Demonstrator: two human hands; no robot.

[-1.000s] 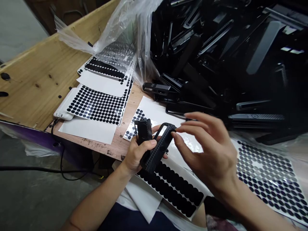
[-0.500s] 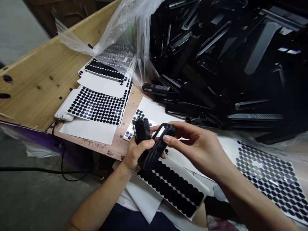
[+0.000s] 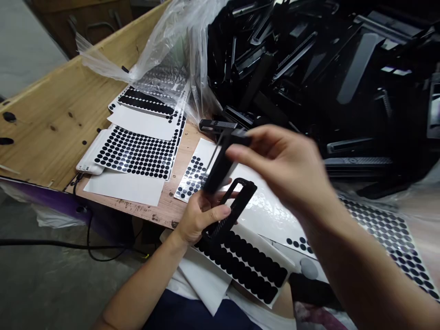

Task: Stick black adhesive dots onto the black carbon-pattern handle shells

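Observation:
My left hand (image 3: pixel 195 219) is closed on a long black plastic frame (image 3: pixel 238 207) with an open slot along its middle, its thumb pressed on the side. Above it, my right hand (image 3: pixel 292 167), blurred by motion, pinches the upper end of a second slim black plastic piece (image 3: pixel 220 170). That piece stands tilted, and its lower end meets the fingers of my left hand; whether they still grip it I cannot tell. Below both hands, a sheet of large black round stickers (image 3: pixel 252 266) lies across my lap.
A heap of black plastic parts (image 3: pixel 302 82) fills the back right, beside clear plastic film (image 3: pixel 199 59). Sheets of black dots (image 3: pixel 137 151) lie on the left over a white device (image 3: pixel 91 156); another dotted sheet (image 3: pixel 388 233) lies right. A wooden board (image 3: pixel 51 101) edges the table.
My right hand has shifted from the slotted frame to the second black piece and moved up with it. My left hand keeps the frame, now turned to show its open slot.

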